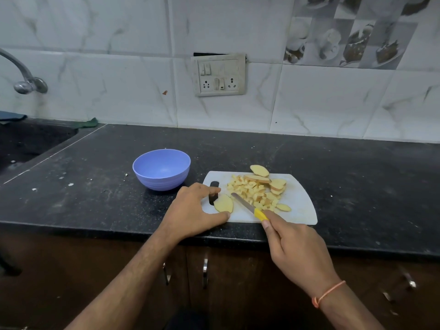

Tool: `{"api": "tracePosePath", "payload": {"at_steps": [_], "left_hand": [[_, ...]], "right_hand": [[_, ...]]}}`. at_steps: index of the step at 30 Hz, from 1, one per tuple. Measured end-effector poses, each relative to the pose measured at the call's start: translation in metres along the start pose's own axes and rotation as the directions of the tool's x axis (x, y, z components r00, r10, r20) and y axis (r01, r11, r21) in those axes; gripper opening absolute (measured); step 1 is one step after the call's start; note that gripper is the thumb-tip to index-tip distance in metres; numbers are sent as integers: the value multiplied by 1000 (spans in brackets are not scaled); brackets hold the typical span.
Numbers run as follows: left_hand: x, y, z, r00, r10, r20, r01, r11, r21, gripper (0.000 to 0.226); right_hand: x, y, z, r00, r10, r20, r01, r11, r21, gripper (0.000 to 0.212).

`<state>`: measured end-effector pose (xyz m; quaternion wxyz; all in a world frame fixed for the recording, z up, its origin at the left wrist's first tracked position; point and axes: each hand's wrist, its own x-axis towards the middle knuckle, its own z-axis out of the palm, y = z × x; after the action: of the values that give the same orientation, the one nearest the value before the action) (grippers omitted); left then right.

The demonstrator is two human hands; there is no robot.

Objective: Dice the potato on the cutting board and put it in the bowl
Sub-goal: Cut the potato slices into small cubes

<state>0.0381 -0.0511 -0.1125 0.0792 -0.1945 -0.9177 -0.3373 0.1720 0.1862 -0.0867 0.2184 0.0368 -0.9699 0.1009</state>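
A black speckled tabletop (333,167) carries a white cutting board (302,206) with a blue bowl (162,169) just beside it at ten o'clock. On the board lies a heap of diced potato (250,191), with uncut potato slices (277,184) stacked at its two o'clock edge. The left hand (194,210) pinches a single potato slice (223,203) between thumb and fingertips at the board's nine o'clock end. The right hand (295,241) grips the yellow-handled knife (250,208), its blade pointing toward eleven o'clock, the tip near the diced heap.
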Motion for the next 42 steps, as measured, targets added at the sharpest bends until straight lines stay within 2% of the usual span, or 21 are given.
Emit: {"api": "tracePosePath", "payload": {"at_steps": [5, 13, 18, 24, 36, 42], "left_hand": [[1, -2, 0, 999, 16, 34, -17, 999, 36, 78], [2, -8, 1, 999, 40, 0, -40, 999, -37, 52], [3, -10, 1, 1000, 28, -1, -28, 997, -69, 61], [7, -16, 4, 1000, 24, -18, -26, 993, -111, 57], [10, -20, 9, 999, 29, -19, -31, 990, -139, 53], [10, -20, 8, 999, 32, -14, -34, 988, -148, 53]], "right_hand": [[3, 2, -3, 999, 46, -18, -46, 999, -12, 41], [9, -24, -13, 996, 53, 71, -59, 994, 94, 44], [17, -42, -14, 992, 56, 112, -62, 997, 42, 45], [22, -52, -11, 993, 27, 113, -25, 999, -20, 46], [25, -55, -11, 998, 9, 56, -9, 1000, 6, 48], [27, -57, -6, 995, -4, 100, 7, 1000, -25, 49]]}}
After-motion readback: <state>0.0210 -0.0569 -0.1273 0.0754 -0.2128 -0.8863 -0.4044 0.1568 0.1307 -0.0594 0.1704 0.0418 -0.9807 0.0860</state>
